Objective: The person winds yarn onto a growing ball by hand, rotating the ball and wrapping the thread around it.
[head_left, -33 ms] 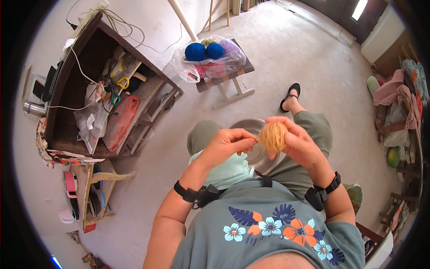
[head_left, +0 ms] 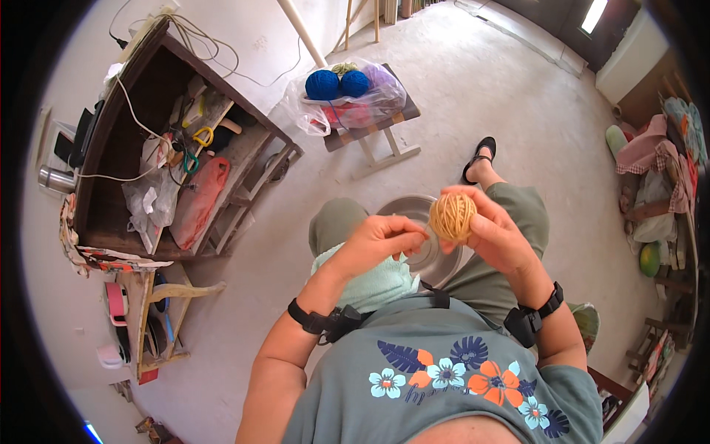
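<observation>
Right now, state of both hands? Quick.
Left hand: closed, thumb and fingertips pinched together; can't tell whether a strand is between them.
Right hand: closed around a yellow yarn ball, holding it.

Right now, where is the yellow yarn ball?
In the head view, the yellow yarn ball is right of centre, in the right grip, beside the left grip.

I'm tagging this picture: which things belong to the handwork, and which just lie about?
In use:
tan yarn ball, held in right hand
left hand, fingertips pinched nearby

Seemingly idle:
blue yarn balls on stool
coral plastic bag in cabinet
</observation>
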The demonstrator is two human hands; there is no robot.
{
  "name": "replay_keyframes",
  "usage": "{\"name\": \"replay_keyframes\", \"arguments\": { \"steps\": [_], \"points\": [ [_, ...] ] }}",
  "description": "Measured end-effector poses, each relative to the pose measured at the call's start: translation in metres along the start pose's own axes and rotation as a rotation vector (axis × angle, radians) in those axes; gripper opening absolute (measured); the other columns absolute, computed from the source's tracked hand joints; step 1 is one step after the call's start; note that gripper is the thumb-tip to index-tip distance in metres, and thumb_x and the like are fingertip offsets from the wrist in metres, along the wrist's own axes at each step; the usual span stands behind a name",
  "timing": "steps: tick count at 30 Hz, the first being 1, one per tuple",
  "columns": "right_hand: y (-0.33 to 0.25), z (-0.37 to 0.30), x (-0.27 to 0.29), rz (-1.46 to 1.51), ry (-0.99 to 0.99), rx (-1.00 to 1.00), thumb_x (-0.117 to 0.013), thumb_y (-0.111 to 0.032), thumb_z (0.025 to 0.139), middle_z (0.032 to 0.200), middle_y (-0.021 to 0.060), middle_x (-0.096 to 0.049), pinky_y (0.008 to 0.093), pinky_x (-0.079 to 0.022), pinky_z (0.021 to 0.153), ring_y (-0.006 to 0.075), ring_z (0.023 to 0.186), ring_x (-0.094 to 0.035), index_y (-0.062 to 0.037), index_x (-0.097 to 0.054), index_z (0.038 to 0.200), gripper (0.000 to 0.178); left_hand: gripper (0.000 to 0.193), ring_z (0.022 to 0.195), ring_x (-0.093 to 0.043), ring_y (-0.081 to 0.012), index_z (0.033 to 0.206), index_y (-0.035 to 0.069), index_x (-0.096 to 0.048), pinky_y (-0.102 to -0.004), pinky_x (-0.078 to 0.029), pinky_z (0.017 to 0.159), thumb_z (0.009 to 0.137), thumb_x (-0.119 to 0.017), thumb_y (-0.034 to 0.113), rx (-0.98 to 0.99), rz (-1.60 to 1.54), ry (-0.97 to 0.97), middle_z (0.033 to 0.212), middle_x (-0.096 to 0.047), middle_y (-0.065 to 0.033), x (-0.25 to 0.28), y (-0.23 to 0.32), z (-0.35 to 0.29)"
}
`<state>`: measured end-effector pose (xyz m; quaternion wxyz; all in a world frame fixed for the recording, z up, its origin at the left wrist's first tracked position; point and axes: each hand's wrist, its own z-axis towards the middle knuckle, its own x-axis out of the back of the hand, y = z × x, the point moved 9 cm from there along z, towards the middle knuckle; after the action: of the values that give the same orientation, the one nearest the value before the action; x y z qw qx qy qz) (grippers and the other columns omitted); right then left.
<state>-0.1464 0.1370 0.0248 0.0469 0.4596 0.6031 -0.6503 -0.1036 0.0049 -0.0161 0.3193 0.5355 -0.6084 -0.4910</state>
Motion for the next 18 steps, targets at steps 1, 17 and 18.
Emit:
{"name": "replay_keyframes", "arguments": {
  "steps": [1, 17, 18],
  "points": [
    [-0.005, 0.003, 0.005, -0.035, 0.058, 0.068, -0.064, -0.021, 0.093, 0.117, 0.0076, -0.06, 0.0323, -0.053, 0.086, 0.0163, 0.107, -0.06, -0.0045, -0.042, 0.137, 0.052, 0.015, 0.073, -0.061, -0.0064, 0.102, 0.002, -0.071, -0.0216, -0.047, 0.062, 0.094, -0.064, 0.012, 0.001, 0.001, 0.001, 0.083, -0.069, -0.0002, -0.002, 0.0, -0.001],
    [0.022, -0.005, 0.005, -0.268, -0.09, -0.206, -0.057, -0.043, 0.094, 0.102, 0.0038, -0.065, 0.0229, -0.05, 0.06, 0.0085, 0.087, -0.061, -0.0034, -0.059, 0.122, 0.048, 0.014, 0.068, -0.053, -0.0042, 0.091, 0.001, -0.07, -0.0204, -0.041, 0.058, 0.094, -0.063, 0.014, -0.08, 0.093, -0.045, 0.082, -0.066, -0.0016, 0.009, 0.031, 0.004],
    [0.025, -0.005, 0.009, -0.256, -0.08, -0.217, -0.057, -0.043, 0.094, 0.102, 0.0038, -0.065, 0.0229, -0.05, 0.06, 0.0085, 0.087, -0.061, -0.0034, -0.059, 0.122, 0.048, 0.014, 0.068, -0.053, -0.0042, 0.091, 0.001, -0.07, -0.0204, -0.041, 0.058, 0.094, -0.063, 0.014, -0.065, 0.082, -0.051, 0.082, -0.066, -0.0016, 0.007, 0.025, 0.004]
  ]
}}
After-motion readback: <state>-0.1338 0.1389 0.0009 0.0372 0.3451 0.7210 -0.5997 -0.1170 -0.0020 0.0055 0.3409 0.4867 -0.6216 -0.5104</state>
